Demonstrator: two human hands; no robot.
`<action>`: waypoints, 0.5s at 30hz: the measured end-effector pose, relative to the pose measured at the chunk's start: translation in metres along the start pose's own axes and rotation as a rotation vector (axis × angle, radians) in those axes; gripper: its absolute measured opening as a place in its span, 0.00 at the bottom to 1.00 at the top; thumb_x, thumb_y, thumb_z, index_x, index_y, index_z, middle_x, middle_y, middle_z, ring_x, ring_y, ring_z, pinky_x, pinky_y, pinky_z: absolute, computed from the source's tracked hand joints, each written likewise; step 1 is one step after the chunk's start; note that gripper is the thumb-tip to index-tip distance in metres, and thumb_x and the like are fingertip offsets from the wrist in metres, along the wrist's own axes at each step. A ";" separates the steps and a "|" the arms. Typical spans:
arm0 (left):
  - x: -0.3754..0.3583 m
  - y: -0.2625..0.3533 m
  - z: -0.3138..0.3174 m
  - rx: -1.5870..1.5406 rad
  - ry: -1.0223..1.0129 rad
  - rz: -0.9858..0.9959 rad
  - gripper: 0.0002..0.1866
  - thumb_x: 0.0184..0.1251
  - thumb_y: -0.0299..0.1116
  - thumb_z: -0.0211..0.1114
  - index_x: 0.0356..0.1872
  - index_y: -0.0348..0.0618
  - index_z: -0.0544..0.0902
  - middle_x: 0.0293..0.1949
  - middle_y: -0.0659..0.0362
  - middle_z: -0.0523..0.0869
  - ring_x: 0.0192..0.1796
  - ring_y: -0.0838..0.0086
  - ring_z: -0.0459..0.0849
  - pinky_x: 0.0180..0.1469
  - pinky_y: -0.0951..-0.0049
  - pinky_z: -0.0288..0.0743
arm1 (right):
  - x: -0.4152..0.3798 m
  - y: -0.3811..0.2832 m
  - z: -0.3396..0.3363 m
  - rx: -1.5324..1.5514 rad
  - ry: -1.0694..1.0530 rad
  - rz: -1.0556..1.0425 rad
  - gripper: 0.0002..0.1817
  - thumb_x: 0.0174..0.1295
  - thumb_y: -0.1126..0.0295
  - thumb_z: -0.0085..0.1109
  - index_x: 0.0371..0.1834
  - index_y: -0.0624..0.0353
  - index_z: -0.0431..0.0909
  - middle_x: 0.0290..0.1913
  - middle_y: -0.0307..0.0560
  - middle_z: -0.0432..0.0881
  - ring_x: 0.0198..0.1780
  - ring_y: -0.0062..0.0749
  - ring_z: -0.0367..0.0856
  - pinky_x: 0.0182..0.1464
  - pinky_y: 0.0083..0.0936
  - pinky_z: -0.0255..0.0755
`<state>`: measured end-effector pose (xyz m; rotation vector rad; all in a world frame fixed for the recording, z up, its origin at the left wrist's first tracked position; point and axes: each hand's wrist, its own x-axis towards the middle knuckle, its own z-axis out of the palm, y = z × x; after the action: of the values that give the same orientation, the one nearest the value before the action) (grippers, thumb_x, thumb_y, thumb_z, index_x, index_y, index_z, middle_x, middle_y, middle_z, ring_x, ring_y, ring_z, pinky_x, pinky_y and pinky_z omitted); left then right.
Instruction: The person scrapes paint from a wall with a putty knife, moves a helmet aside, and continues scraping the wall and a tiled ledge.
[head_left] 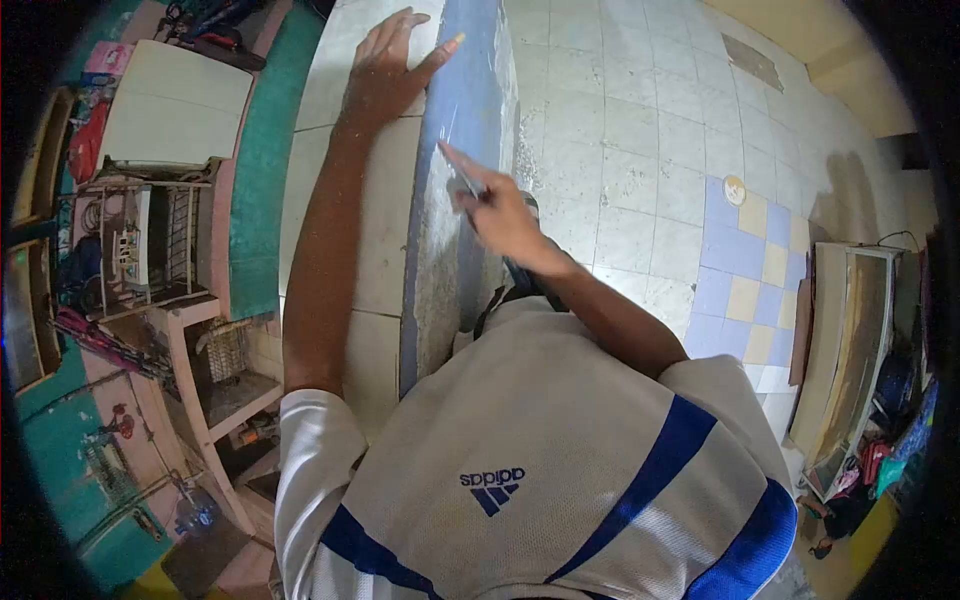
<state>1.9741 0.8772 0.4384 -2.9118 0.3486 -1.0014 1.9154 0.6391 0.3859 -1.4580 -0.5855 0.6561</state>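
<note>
Scraper (pixel 463 178) is what we take the small grey tool in our right hand (pixel 503 220) to be, though it is blurred and we cannot tell its exact shape. Our fingers are closed around it, and its tip rests against the blue painted edge (pixel 462 110) of the tiled ledge (pixel 350 150). The tool looks thin and flat, with its long axis slanting up and to the left, tip toward the paint. That blue edge is a long narrow band running away from us, its paint worn to patchy white and grey lower down. Our left hand (pixel 385 75) lies flat with fingers spread on the smooth pale tiles of the ledge top, thumb reaching onto the blue band. To the right, below, spreads a dusty floor (pixel 640 150) of square tiles.
</note>
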 end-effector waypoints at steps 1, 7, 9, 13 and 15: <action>0.003 0.005 -0.001 -0.038 0.023 -0.076 0.25 0.68 0.45 0.69 0.60 0.42 0.79 0.60 0.49 0.81 0.65 0.53 0.77 0.66 0.55 0.71 | 0.000 -0.002 0.001 -0.005 0.003 -0.050 0.30 0.67 0.81 0.51 0.73 0.47 0.71 0.68 0.53 0.77 0.44 0.29 0.82 0.45 0.25 0.76; 0.005 0.015 -0.012 -0.022 -0.039 -0.069 0.23 0.68 0.42 0.68 0.61 0.47 0.80 0.62 0.50 0.79 0.65 0.52 0.77 0.65 0.56 0.72 | 0.001 -0.007 -0.008 0.107 -0.023 0.124 0.30 0.68 0.80 0.51 0.74 0.46 0.71 0.67 0.51 0.78 0.22 0.18 0.71 0.30 0.22 0.71; 0.003 -0.001 -0.010 0.145 -0.044 0.190 0.21 0.68 0.40 0.68 0.60 0.49 0.80 0.61 0.50 0.80 0.65 0.53 0.77 0.65 0.56 0.73 | -0.007 -0.007 -0.003 0.126 -0.012 0.090 0.31 0.67 0.80 0.52 0.74 0.44 0.70 0.64 0.50 0.81 0.22 0.16 0.68 0.29 0.21 0.70; 0.002 -0.007 0.004 0.042 0.025 0.136 0.19 0.69 0.37 0.67 0.60 0.57 0.81 0.61 0.51 0.80 0.65 0.54 0.77 0.64 0.56 0.73 | 0.011 0.023 0.002 0.142 0.023 0.082 0.33 0.65 0.83 0.53 0.74 0.43 0.70 0.63 0.50 0.82 0.28 0.19 0.73 0.33 0.21 0.72; 0.000 -0.024 0.005 0.148 0.004 0.297 0.19 0.68 0.35 0.67 0.60 0.60 0.82 0.61 0.52 0.80 0.65 0.54 0.78 0.64 0.56 0.74 | 0.016 0.000 -0.007 0.095 0.013 0.155 0.34 0.65 0.83 0.52 0.74 0.42 0.70 0.59 0.50 0.81 0.31 0.21 0.75 0.35 0.21 0.73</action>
<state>1.9820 0.9002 0.4367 -2.6256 0.6541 -0.9424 1.9311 0.6454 0.3852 -1.4265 -0.4276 0.7849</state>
